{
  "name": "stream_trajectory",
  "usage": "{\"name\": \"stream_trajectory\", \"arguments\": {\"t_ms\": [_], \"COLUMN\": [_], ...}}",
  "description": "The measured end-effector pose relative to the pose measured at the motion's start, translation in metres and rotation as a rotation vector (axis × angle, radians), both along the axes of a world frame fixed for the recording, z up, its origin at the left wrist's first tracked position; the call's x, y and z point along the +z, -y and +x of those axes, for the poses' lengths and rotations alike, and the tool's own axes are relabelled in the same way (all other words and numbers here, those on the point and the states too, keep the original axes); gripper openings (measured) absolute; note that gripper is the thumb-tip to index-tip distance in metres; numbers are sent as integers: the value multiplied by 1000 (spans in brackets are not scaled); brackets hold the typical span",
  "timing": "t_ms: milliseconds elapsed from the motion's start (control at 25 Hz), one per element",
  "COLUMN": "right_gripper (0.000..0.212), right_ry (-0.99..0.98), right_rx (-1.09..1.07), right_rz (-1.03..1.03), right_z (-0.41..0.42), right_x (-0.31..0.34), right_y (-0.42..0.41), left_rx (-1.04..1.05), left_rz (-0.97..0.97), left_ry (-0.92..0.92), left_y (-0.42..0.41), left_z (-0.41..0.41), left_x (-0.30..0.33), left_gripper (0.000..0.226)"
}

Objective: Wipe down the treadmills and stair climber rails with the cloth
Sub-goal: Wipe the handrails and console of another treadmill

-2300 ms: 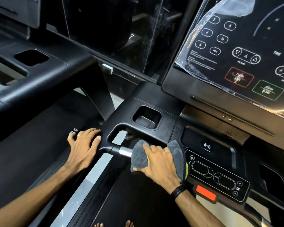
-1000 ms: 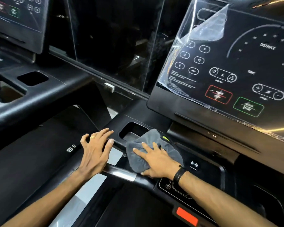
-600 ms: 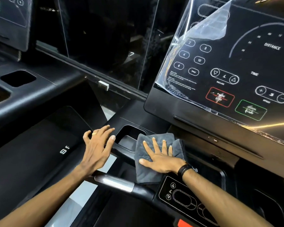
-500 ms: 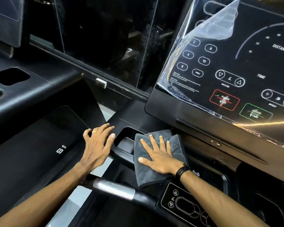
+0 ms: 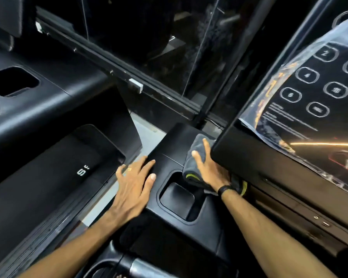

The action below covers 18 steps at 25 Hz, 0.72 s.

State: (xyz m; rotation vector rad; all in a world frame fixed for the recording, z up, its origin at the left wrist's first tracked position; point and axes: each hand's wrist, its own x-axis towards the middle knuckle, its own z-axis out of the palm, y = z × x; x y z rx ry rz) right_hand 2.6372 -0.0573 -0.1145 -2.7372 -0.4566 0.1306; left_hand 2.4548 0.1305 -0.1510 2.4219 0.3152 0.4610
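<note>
The console overhangs the deck from the right, its keypad under a loose plastic film; the console's lower edge covers the right side of the right hand and part of the cloth, so the far fingers cannot be seen; a rectangular cup well is recessed in the deck just below the cloth; a second treadmill stands to the left, with a pale strip of floor between the two machines; dark glass panels rise behind; a silver-banded handlebar shows at the bottom edge. The cloth is grey with a yellow-green trim, folded and bunched, its long axis running from the well's upper rim up and away toward the console base; its far end lies on the deck top, its near end hangs at the well's edge. The right hand lies flat on the cloth, visible fingers straight and pressing it to the deck, a dark band at the wrist. The left hand rests on the deck's left edge, fingers spread wide and straight, a ring on one finger, holding nothing; the two hands are near each other, the well between them.
</note>
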Motion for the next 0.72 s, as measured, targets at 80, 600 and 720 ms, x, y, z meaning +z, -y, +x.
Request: {"name": "stream_trajectory", "arguments": {"t_ms": [80,600,720], "right_gripper": [72,61,59], "right_ry": [46,177,152], "right_rx": [-72,365,413], "right_rz": [-8,-369,-346], "right_z": [27,-102,-122], "right_x": [-5,-11,-1], "right_y": [-29,-87,-70], "left_rx": [7,-54,-103], "left_rz": [-15,-100,-88], "left_ry": [-26,100,174], "left_y": [-2,-5,-9], "left_z": [2,2,-2], "left_x": [-2,-1,-3], "left_gripper": [60,80,77]}}
